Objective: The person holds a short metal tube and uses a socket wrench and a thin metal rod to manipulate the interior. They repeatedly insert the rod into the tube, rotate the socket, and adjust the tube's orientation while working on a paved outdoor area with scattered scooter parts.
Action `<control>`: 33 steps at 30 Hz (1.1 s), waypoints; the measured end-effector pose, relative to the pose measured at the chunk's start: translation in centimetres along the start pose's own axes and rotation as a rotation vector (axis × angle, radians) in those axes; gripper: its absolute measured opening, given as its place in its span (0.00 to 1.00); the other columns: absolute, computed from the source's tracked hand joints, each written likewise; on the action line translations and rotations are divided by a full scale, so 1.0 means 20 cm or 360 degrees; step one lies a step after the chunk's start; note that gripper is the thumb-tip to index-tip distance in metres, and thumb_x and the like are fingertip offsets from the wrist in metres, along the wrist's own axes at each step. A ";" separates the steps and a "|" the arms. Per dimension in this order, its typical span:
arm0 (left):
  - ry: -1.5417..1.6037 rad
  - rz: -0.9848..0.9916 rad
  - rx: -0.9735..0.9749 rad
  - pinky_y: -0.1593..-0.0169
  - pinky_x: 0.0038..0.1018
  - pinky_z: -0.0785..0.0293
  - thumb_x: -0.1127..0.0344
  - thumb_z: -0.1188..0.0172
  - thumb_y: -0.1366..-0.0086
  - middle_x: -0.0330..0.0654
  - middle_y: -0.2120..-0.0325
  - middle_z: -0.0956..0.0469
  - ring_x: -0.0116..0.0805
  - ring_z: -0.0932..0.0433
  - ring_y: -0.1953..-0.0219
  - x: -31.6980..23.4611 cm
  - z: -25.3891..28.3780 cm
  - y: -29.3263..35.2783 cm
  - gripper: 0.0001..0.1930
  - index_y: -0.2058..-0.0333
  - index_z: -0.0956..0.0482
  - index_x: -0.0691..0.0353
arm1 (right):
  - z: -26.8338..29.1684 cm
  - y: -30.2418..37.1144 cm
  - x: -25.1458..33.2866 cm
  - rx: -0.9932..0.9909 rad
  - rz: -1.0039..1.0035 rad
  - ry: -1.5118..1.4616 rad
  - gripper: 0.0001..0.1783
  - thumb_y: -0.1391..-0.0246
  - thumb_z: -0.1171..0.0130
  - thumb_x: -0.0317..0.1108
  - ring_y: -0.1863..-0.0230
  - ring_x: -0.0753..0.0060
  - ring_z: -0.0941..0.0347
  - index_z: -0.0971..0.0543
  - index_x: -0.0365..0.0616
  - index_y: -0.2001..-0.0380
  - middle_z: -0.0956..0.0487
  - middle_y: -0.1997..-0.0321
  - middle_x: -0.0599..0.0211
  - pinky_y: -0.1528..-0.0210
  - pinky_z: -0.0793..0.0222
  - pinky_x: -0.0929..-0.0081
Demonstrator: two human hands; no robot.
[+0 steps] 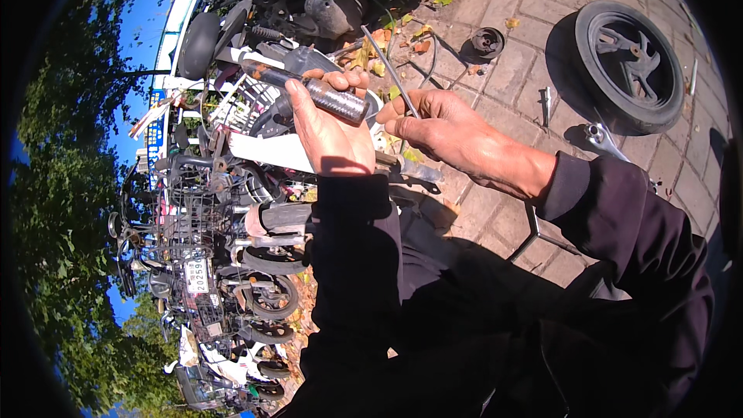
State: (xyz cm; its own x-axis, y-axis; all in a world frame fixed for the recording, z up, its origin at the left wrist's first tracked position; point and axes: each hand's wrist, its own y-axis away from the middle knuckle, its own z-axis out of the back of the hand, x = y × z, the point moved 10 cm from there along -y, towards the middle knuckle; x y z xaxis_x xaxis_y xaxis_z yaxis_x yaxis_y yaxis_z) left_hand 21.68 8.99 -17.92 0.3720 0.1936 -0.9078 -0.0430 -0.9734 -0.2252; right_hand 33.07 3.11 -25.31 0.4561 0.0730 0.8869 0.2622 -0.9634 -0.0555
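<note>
In my left hand [334, 139], palm up, lies a dark tube with a ridged metal end [337, 101]. Its far end looks rusty brown, and I cannot tell whether it joins the bike parts behind it. My fingers curl over it near the ridged end. My right hand [457, 135] is closed, pinching a thin metal rod [385, 62] between thumb and fingers. The rod points up and away to the left, its tip just past the ridged end. What the rod's hidden end looks like is covered by my fingers.
On the brick paving [507, 66], a small black wheel [679, 62] lies at the right. Nearby are a chrome wrench [604, 139], a slim metal tool [547, 107] and a round dark part [486, 43]. Parked bikes and scooters [267, 263] crowd the left; loose vehicle parts [333, 14] stand ahead.
</note>
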 end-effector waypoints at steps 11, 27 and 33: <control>0.0740 0.0508 0.0110 0.45 0.43 0.25 0.49 0.54 0.22 0.41 0.68 0.30 0.36 0.27 0.65 0.11 0.07 -0.03 0.21 0.59 0.30 0.64 | 0.03 0.05 0.00 0.0150 0.0031 0.0441 0.23 0.30 0.49 0.45 0.72 0.73 0.30 0.23 0.30 0.59 0.28 0.77 0.65 0.67 0.32 0.63; 0.1124 0.0701 -0.0278 0.55 0.35 0.18 0.48 0.53 0.22 0.42 0.71 0.27 0.36 0.25 0.67 0.17 0.23 -0.04 0.22 0.62 0.29 0.66 | -0.03 0.37 0.19 0.0230 -0.0038 0.1147 0.22 0.27 0.54 0.45 0.78 0.49 0.27 0.25 0.36 0.67 0.31 0.85 0.56 0.70 0.33 0.54; 0.1059 0.0648 -0.0158 0.55 0.34 0.17 0.50 0.50 0.24 0.41 0.71 0.28 0.36 0.26 0.65 0.14 0.16 -0.02 0.20 0.62 0.28 0.65 | -0.07 0.36 0.21 0.0259 0.0046 0.1078 0.22 0.27 0.54 0.44 0.78 0.45 0.28 0.24 0.35 0.66 0.31 0.84 0.52 0.70 0.34 0.51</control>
State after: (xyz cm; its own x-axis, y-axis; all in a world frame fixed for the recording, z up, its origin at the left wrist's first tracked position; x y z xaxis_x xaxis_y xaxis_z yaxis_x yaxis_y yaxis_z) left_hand 19.71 10.27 -21.57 0.8232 -0.2645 -0.5023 -0.2240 -0.9644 0.1407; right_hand 35.71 -3.78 -21.36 -0.1521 -0.1797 0.9719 0.4060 -0.9079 -0.1043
